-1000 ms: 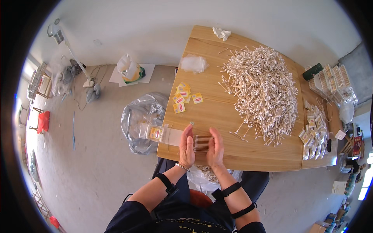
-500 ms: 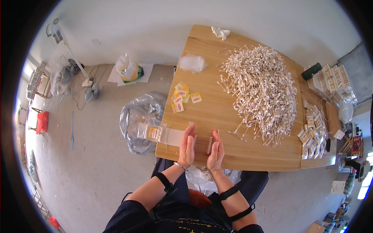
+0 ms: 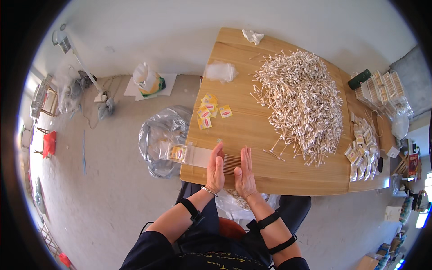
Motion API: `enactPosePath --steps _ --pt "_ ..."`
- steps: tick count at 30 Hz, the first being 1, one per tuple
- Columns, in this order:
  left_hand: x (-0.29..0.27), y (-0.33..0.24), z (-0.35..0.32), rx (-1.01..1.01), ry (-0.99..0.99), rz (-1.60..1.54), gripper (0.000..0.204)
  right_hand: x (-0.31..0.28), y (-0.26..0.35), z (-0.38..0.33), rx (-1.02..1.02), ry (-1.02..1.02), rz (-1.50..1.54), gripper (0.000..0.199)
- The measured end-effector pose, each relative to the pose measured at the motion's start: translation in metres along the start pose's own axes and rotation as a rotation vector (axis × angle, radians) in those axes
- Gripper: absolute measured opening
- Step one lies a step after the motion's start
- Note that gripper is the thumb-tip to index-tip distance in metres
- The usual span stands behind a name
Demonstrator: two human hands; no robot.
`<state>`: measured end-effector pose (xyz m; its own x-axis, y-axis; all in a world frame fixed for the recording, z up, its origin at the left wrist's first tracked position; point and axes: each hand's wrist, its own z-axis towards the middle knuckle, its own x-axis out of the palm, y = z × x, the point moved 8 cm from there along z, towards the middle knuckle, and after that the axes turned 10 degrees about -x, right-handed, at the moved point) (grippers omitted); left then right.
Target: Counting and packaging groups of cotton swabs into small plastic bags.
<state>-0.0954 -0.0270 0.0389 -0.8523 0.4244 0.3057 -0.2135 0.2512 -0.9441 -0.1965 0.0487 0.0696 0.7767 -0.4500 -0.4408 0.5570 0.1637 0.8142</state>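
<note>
I sit at a wooden table (image 3: 288, 173). My left hand (image 3: 215, 168) and my right hand (image 3: 245, 173) stand on edge near the front edge, palms facing each other. Between them they press a short row of cotton swabs (image 3: 231, 163) lying side by side on the table. Just left of my left hand lies a clear flat plastic sleeve (image 3: 191, 155) with a yellow label, its end hanging over the table's left edge. A few loose swabs (image 3: 272, 153) lie to the right of my right hand.
A large heap of cotton swabs (image 3: 299, 99) fills the table's middle and far side. Small yellow labels (image 3: 210, 110) lie at the left, filled packets (image 3: 362, 153) at the right. A big clear plastic bag (image 3: 162, 135) sits on the floor at the left.
Both hands stay at the same spot on the swab row, with the gap between the palms slightly narrower. Nothing else has moved.
</note>
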Motion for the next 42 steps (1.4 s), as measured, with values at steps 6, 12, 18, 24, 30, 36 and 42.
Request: enactPosePath --steps 6,12,18,24,30,36,42 --pt "0.001 0.003 0.0 -0.016 0.027 -0.028 0.062 0.017 0.011 -0.016 -0.061 0.394 -0.649 0.083" --pt "0.0 -0.004 0.003 -0.029 0.041 0.034 0.055 0.02 0.016 -0.014 -0.081 0.471 -0.726 0.1" --pt "0.014 -0.042 -0.049 0.172 0.354 1.368 0.057 0.019 0.016 -0.014 -0.092 0.426 -0.714 0.118" --pt "0.024 -0.044 -0.076 0.248 0.359 1.492 0.075 0.025 0.005 -0.019 -0.088 0.462 -0.738 0.112" --pt "0.025 -0.037 -0.069 0.164 0.368 1.485 0.079 0.029 -0.003 -0.023 -0.138 0.472 -0.901 0.104" --pt "0.026 -0.038 -0.069 0.179 0.355 1.463 0.082 0.027 0.002 -0.02 -0.093 0.487 -0.795 0.093" --pt "0.026 -0.036 -0.063 0.151 0.351 1.472 0.088 0.025 0.006 -0.018 -0.052 0.501 -0.732 0.087"
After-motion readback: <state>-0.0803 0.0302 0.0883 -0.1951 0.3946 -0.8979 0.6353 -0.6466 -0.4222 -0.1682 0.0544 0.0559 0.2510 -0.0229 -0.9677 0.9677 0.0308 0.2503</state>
